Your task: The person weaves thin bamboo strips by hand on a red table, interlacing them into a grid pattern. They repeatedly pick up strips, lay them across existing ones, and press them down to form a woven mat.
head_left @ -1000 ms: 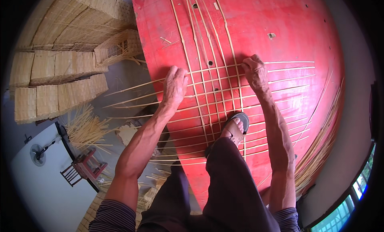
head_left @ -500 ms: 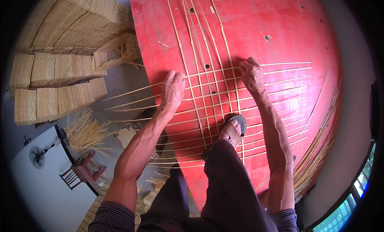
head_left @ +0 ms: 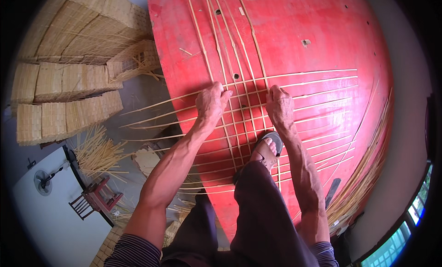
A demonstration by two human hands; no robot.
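Thin pale bamboo strips (head_left: 248, 98) cross one another in an open grid on a large red board (head_left: 322, 18). Near the left side of the grid, my left hand (head_left: 212, 103) is closed on a bamboo strip, its thumb toward the crossings. My right hand (head_left: 280, 105) is closed too, at the outermost upright strip on the right, with its fingertips hidden under the knuckles. The topmost crosswise strip runs just above both hands. My sandalled foot (head_left: 268, 149) rests on the lower part of the grid, between my forearms.
More bamboo strips (head_left: 363, 184) lie bundled along the board's right edge, near a dark flat bar (head_left: 332, 192). Stacks of woven bamboo pieces (head_left: 69, 83) stand at the left, above a loose pile of strips (head_left: 99, 152). A wooden chair (head_left: 99, 198) and a fan (head_left: 43, 182) are at lower left.
Both hands have moved inward, closer together: my left rightward, my right leftward and down. The top crosswise strip is now above my hands. More of the dark bar shows beside my right forearm.
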